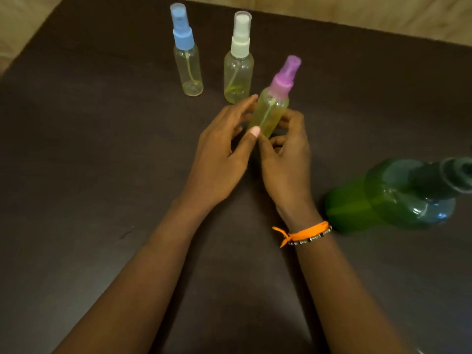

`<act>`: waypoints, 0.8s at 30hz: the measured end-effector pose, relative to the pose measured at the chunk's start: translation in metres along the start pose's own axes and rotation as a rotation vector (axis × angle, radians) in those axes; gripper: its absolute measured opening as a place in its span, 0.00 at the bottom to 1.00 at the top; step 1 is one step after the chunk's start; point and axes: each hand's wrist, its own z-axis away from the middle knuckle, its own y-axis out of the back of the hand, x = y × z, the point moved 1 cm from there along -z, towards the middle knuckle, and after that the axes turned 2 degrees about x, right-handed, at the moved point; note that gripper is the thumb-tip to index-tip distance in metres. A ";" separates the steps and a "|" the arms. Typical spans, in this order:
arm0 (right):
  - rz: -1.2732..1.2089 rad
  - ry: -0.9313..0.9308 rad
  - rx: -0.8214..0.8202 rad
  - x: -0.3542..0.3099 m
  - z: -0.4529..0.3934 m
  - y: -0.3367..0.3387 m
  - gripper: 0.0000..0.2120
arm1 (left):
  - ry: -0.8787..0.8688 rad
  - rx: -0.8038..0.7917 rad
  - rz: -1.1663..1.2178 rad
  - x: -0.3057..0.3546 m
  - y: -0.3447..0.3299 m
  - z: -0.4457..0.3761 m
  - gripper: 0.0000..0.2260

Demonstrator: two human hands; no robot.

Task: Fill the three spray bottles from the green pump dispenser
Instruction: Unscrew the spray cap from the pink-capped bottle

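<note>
A clear spray bottle with a purple cap [274,106] holds yellowish liquid and tilts to the right at the table's middle. My left hand [224,154] pinches its lower body with thumb and fingers, and my right hand [286,159] grips its base from the right. Behind it stand a blue-capped spray bottle [187,54] and a white-capped spray bottle [238,62], both upright with yellowish liquid. The green pump dispenser [398,195] stands at the right, close to my right wrist, its top cut off by the frame edge.
Everything sits on a dark brown table [89,162]. Its far edge runs along the top, with a light wooden floor [357,11] beyond. An orange band and a bead bracelet [304,233] circle my right wrist.
</note>
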 end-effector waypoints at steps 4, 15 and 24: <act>-0.016 0.050 -0.037 0.002 0.002 0.000 0.10 | 0.003 0.018 0.116 -0.004 0.004 0.001 0.16; -0.021 0.068 -0.099 -0.006 0.001 0.001 0.11 | 0.070 0.067 0.226 0.004 0.006 0.001 0.10; -0.160 0.327 0.132 -0.042 0.015 0.010 0.09 | -0.029 0.026 0.095 0.013 0.022 0.005 0.13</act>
